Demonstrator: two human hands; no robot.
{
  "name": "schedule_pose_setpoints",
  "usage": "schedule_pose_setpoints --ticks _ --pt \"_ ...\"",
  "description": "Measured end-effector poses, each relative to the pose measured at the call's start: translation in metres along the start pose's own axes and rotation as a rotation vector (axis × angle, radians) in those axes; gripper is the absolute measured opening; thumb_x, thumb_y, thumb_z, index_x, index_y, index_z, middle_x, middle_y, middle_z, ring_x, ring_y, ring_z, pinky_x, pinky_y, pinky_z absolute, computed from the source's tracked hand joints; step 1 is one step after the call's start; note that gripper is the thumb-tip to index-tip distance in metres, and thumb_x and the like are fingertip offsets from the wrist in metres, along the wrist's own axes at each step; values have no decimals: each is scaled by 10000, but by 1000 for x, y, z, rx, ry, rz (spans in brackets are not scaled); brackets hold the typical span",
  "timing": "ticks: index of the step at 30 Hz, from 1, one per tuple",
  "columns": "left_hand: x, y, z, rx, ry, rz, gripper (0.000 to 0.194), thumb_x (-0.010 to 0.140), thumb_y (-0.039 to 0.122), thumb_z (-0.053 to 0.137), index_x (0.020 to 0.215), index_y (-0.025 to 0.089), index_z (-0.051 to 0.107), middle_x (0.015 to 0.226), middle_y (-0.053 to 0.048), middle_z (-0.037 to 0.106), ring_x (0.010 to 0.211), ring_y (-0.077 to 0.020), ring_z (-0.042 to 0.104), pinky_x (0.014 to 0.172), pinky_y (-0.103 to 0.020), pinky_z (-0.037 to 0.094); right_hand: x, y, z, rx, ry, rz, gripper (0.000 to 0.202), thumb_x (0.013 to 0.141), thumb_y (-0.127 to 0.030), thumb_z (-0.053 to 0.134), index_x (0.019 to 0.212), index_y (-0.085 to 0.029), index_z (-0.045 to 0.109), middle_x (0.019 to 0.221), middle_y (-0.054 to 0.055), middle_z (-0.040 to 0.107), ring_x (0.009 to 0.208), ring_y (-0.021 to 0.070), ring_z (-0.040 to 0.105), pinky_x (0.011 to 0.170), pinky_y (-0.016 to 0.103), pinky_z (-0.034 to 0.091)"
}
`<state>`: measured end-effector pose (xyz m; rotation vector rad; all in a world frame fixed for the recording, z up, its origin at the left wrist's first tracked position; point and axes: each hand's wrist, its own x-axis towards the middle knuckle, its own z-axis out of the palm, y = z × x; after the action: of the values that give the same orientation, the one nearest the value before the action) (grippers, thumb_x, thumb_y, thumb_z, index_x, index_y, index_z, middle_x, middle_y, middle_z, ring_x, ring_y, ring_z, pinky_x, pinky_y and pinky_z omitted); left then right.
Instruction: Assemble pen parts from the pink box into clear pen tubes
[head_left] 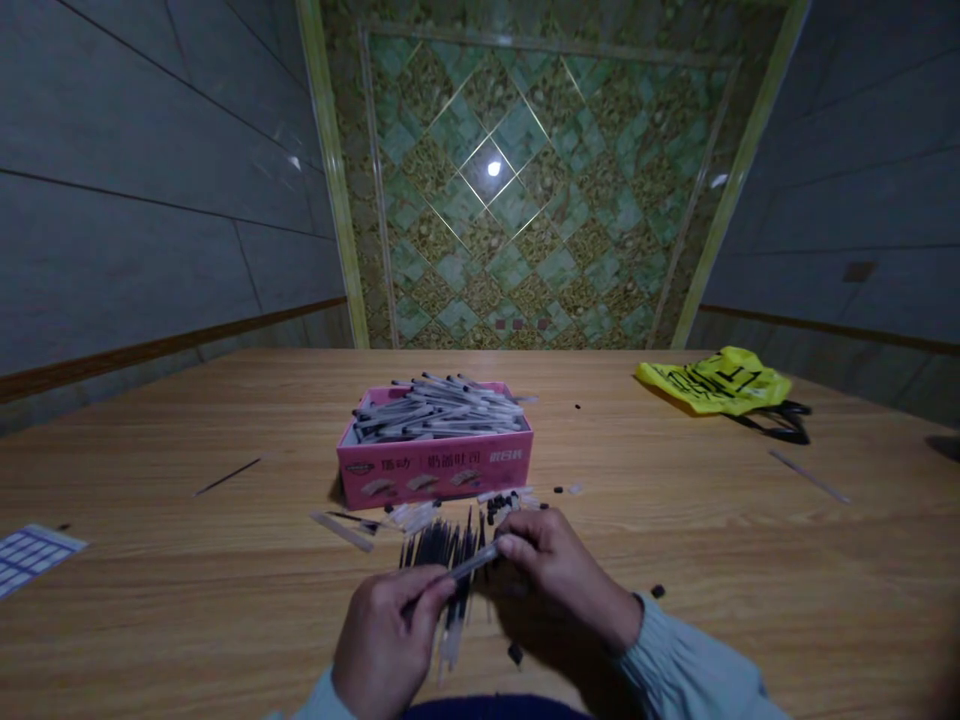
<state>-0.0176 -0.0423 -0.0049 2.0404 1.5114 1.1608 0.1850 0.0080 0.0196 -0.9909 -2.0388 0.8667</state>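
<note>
Slim translucent pen in hands

Left hand and right hand holding a pen, dark refills beneath, pink box beyond

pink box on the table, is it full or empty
Full: pens are heaped above the rim of the open-topped pink box.

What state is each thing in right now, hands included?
Left hand: closed on the pen's near end
Right hand: closed on its far end
Pen: held at a slant
Box: upright, open-topped, heaped full
Boxed pens: piled loosely
Dark rods: bunched side by side
Black caps: loose, mostly clustered
Yellow bag: lying crumpled
</note>
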Motion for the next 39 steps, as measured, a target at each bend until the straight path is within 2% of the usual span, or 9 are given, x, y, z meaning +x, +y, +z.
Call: schedule_pose_setpoints --ticks 4,11,14,17,21,24,27,31,39 --pt "0 -2 0 160 125 210 205 806 281 531 813 224 727 765 -46 741 652 -180 677 610 -249 511 2 4 0 189 -73 141 321 788 -368 515 548 -169 440 487 -51 355 459 78 308 441 202 220" --pt "8 -3 -7 209 26 133 299 867 320 431 894 235 717 863 -56 730 807 -199 661 716 -293 505 8 -2 -6 183 -13 115 183 736 -283 577 630 -143 630 542 -24 497 519 96 417 490 203 307" --pt "13 -16 -16 259 178 102 349 891 304 360 1024 221 671 1032 -70 685 997 -213 589 868 -335 453 10 -6 -15 221 135 102 199 734 -315 602 666 -142 670 563 -6 539 517 101 435 469 205 326" --pt "18 -31 -27 443 312 -4 336 869 221 366 1068 183 633 1071 -86 647 1021 -228 538 891 -358 414 14 -9 -31 267 364 100 263 757 -368 590 776 -125 690 552 -1 538 468 97 428 425 208 337" --pt "20 -42 -34 706 260 -176 431 740 33 405 1038 229 647 1133 -54 616 1057 -236 487 849 -360 384 39 -12 -51 195 579 -7 298 771 -360 576 890 -114 694 611 25 604 480 114 483 421 217 375" --pt "19 -44 -34 793 172 -222 484 683 -13 422 993 266 667 1177 -30 606 1083 -242 462 821 -362 368 74 -17 -56 26 627 -136 254 789 -309 559 883 -126 710 759 72 683 630 157 587 550 251 456" --pt "19 -47 -32 817 130 -233 541 662 -47 411 1021 270 661 1208 -21 601 1082 -240 455 805 -353 369 112 -23 -48 -149 587 -261 224 818 -263 542 909 -146 710 841 80 702 746 176 622 661 270 473" --pt "20 -53 -32 789 103 -242 615 621 -88 401 1059 266 649 1197 -9 615 1086 -226 450 835 -329 363 150 -30 -25 -381 481 -314 199 844 -218 537 952 -163 694 904 69 699 812 160 617 721 251 453" --pt "20 -57 -33 806 58 -281 530 693 -64 394 1016 253 670 1019 -65 638 981 -224 479 822 -331 357 175 -42 10 -593 328 -264 171 813 -240 583 920 -238 716 879 65 671 853 207 574 724 282 406"
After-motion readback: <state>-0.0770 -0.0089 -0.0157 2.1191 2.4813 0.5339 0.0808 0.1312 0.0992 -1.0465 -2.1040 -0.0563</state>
